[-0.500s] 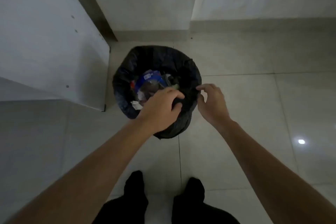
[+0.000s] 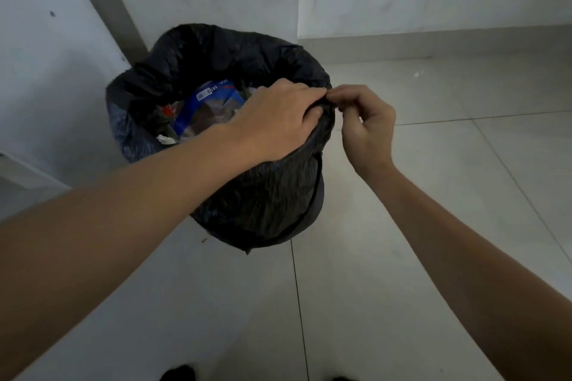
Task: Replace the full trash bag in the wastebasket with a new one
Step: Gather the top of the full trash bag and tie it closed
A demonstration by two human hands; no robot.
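Left forearm enters from the lower left of the frame and extends to centre. Left hand is palm-down, fingers curled closed over black plastic film. Right forearm enters from the lower right. Right hand sits just right of centre, thumb and forefinger pinched together, remaining fingers curled.

Count: two hands, left hand and right hand; one black trash bag; one blue package; other litter possibly three pieces.

trash bag in wastebasket, litter inside, cabinet left
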